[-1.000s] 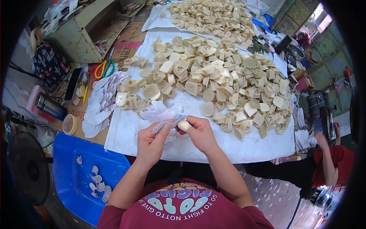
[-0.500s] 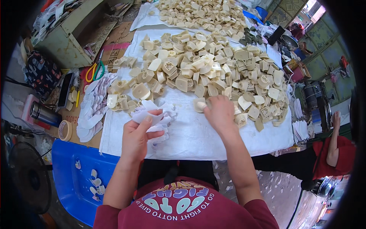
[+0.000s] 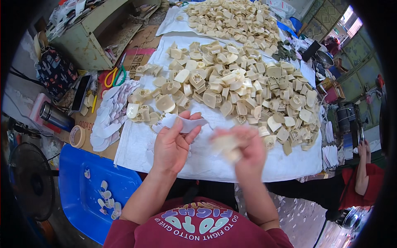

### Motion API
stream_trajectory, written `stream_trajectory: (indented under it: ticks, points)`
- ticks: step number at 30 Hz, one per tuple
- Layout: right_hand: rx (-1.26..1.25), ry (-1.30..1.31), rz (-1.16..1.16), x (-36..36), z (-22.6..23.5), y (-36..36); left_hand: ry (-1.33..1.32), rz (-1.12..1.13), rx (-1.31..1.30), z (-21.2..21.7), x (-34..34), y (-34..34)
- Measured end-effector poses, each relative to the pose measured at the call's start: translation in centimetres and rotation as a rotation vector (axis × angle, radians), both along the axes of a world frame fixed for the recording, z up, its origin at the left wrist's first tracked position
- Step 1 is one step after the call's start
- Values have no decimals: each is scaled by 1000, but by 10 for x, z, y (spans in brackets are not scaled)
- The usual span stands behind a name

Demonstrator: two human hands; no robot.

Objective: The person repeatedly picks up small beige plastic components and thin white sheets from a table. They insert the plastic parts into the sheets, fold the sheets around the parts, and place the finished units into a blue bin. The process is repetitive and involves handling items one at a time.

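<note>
My left hand [image 3: 173, 142] pinches a thin white curved piece [image 3: 191, 124], like paper or fabric, over the front of the table. More such white pieces lie under and beside that hand, partly hidden by it. My right hand [image 3: 248, 149], smeared by motion, grips a cream-coloured plastic heel-shaped piece [image 3: 226, 148] just to the right of the left hand. A big heap of similar cream pieces [image 3: 231, 82] spreads over the white cloth [image 3: 206, 167] beyond both hands.
At left lie a pile of white cut pieces [image 3: 108, 124], scissors [image 3: 115, 74], a tape roll [image 3: 77, 136], a flask [image 3: 58, 116] and a phone [image 3: 81, 93]. A blue tub [image 3: 78, 198] with several pieces sits below the table's left edge, near a fan [image 3: 31, 175]. Another person [image 3: 355, 180] is at right.
My right hand has lifted a cream piece off the heap's near edge and drawn it back toward me. My left hand has moved right with the white piece, its palm turned up.
</note>
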State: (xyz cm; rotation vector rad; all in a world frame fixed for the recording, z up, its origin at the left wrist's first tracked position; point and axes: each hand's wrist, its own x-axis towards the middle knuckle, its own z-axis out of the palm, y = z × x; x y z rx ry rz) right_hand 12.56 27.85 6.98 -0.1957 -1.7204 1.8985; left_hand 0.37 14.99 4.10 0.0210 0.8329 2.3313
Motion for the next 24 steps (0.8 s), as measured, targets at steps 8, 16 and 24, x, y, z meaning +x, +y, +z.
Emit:
stream_trajectory:
  ticks: [8, 16, 24]
  points:
    - [754, 274, -133, -11, 3, -11, 234, -124, 68, 32, 33, -14]
    - [744, 279, -159, -10, 9, -12, 226, -129, 124, 37, 37, -17]
    - [984, 221, -253, -12, 19, -4, 475, -59, -184, 44, 32, -21]
